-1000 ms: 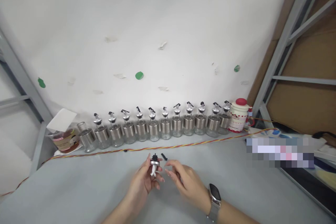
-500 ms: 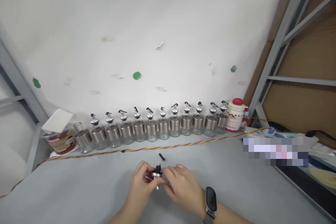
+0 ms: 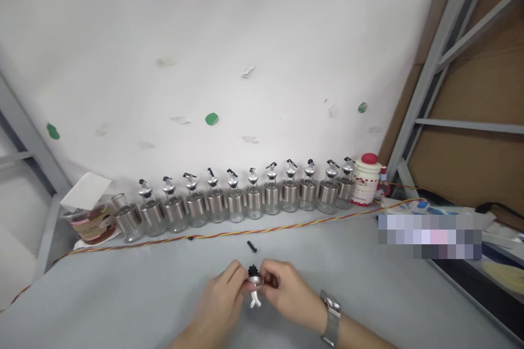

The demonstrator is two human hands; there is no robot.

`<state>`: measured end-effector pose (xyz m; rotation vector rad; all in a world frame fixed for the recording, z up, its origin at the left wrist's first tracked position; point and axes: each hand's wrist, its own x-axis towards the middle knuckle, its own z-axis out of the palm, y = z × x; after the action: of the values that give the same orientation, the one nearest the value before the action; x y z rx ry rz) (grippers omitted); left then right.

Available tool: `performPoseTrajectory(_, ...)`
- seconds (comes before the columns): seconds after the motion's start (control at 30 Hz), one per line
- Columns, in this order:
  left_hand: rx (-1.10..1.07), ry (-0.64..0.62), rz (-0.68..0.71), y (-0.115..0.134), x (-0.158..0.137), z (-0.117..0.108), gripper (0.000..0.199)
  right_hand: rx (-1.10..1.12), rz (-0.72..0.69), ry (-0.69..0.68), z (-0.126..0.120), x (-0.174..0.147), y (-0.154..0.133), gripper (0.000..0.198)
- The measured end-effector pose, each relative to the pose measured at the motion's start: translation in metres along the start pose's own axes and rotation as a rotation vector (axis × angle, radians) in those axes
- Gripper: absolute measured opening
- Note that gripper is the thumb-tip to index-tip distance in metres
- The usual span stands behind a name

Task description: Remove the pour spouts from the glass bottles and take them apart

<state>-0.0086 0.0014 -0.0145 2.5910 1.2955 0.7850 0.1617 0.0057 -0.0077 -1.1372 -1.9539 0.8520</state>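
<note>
Between my hands, low over the grey table, is a silver pour spout [image 3: 255, 280] with a black ribbed stopper. It is upside down: the stopper points up and away, and the silver forked spout end hangs toward me. My left hand [image 3: 225, 295] pinches its left side between thumb and fingers. From the other side my right hand [image 3: 289, 290] pinches its rim, with a watch on that wrist. Just beyond lies a small black lever-like piece [image 3: 251, 246], flat on the table and touched by neither hand.
Along the wall stands a row of glass bottles with steel sleeves [image 3: 235, 199], most topped with spouts. One bottle [image 3: 128, 219] at the left has no spout. A twisted red-yellow wire [image 3: 229, 235] runs before them. A cup [image 3: 93, 224] and a cream jar [image 3: 365, 182] flank the row.
The spout has moved slightly right and toward me, and its forked end now shows more fully. My right hand has turned, its fingers curling at the rim.
</note>
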Motion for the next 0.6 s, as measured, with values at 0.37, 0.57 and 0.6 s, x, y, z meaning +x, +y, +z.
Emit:
performPoseTrajectory(0.37, -0.163, 0.045, -0.086, 0.0005, -0.0023, 0.0027, 0.02, -0.066, -0.034, 0.016, -0.002, 0.001, 0.0004, 0.012)
performPoseTrajectory(0.57, -0.156, 0.028, -0.143, -0.0019, -0.0026, 0.0057, 0.019, -0.095, -0.005, -0.001, 0.0001, 0.0015, 0.003, 0.009)
performPoseTrajectory(0.6, -0.157, 0.029, -0.149, -0.0018, -0.0026, 0.006, 0.019, -0.098, 0.001, 0.0, -0.0003, 0.0016, 0.0026, 0.008)
